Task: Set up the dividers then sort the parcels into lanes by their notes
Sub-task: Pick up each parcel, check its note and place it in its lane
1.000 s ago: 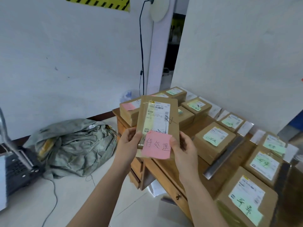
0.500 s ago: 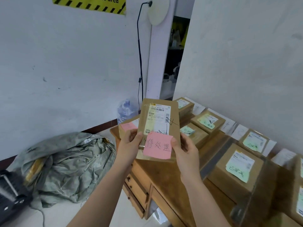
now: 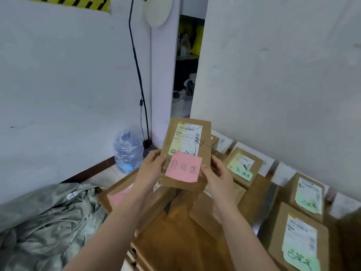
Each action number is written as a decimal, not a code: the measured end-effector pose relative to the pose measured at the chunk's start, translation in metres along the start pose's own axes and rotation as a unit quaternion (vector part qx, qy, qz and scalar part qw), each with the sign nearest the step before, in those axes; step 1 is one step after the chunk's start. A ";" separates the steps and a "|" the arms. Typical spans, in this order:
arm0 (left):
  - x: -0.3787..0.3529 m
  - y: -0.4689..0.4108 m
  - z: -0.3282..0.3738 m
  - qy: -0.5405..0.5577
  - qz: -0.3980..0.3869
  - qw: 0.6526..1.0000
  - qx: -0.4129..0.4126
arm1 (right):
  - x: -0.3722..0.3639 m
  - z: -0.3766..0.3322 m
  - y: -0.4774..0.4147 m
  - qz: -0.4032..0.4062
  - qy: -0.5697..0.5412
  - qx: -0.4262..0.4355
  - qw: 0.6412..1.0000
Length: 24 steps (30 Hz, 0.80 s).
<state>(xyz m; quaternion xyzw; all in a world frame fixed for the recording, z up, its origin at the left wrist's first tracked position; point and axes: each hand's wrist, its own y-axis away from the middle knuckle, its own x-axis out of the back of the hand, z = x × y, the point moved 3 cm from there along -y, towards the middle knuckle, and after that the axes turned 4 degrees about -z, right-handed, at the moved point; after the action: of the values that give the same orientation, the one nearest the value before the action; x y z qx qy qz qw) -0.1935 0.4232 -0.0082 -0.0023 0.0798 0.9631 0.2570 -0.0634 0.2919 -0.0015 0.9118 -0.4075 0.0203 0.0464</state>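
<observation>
Above the desk (image 3: 175,237), left hand (image 3: 150,169) and right hand (image 3: 218,177) both grip one parcel (image 3: 185,151) with a pink note (image 3: 183,167)

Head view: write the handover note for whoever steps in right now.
Left grip and right grip, both bare hands, hold one parcel upright above the desk by its lower side edges; its pink note faces the camera.
Done: green-note parcels lie along the desk, with a metal divider between two rows. A pink-note parcel lies at the left end.
Left: lay the held parcel down, probably beside that pink one. Whether more remain cannot be told.
</observation>
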 end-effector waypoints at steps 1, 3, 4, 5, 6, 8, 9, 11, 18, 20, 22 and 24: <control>-0.003 -0.013 0.002 -0.003 -0.009 1.000 0.000 | -0.001 -0.001 -0.011 0.005 0.000 -0.006 1.000; -0.010 -0.039 0.008 -0.018 -0.024 1.000 -0.002 | -0.002 -0.004 -0.033 0.021 0.006 -0.016 1.000; -0.013 -0.052 0.010 -0.030 -0.033 0.999 -0.002 | -0.003 -0.005 -0.044 0.031 0.009 -0.020 0.999; -0.016 -0.067 0.013 -0.043 -0.044 0.998 -0.004 | -0.005 -0.007 -0.054 0.040 0.013 -0.023 0.999; -0.019 -0.079 0.017 -0.052 -0.055 0.997 -0.004 | -0.007 -0.008 -0.065 0.048 0.019 -0.025 0.998; -0.026 -0.104 0.024 -0.057 -0.084 0.995 -0.001 | -0.010 -0.013 -0.086 0.065 0.024 -0.028 0.997; -0.030 -0.117 0.026 -0.051 -0.102 0.993 0.003 | -0.012 -0.015 -0.096 0.073 0.022 -0.027 0.997; -0.036 -0.141 0.032 -0.044 -0.137 0.990 0.007 | -0.016 -0.016 -0.117 0.094 0.023 -0.031 0.995; -0.057 -0.223 0.041 -0.126 -0.205 0.970 -0.035 | -0.030 -0.015 -0.180 0.152 0.023 -0.047 0.987; -0.064 -0.239 0.040 -0.134 -0.215 0.967 -0.035 | -0.032 -0.014 -0.195 0.164 0.023 -0.046 0.985; -0.069 -0.254 0.039 -0.138 -0.219 0.965 -0.035 | -0.035 -0.013 -0.208 0.175 0.028 -0.050 0.983; -0.073 -0.266 0.035 -0.139 -0.223 0.964 -0.028 | -0.037 -0.010 -0.218 0.183 0.038 -0.059 0.981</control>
<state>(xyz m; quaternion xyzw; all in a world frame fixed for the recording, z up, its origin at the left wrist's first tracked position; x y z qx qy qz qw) 0.0027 0.6206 -0.0109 0.1067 0.0141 0.8739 0.4740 0.0743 0.4646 -0.0087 0.8160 -0.5659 0.0393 0.1113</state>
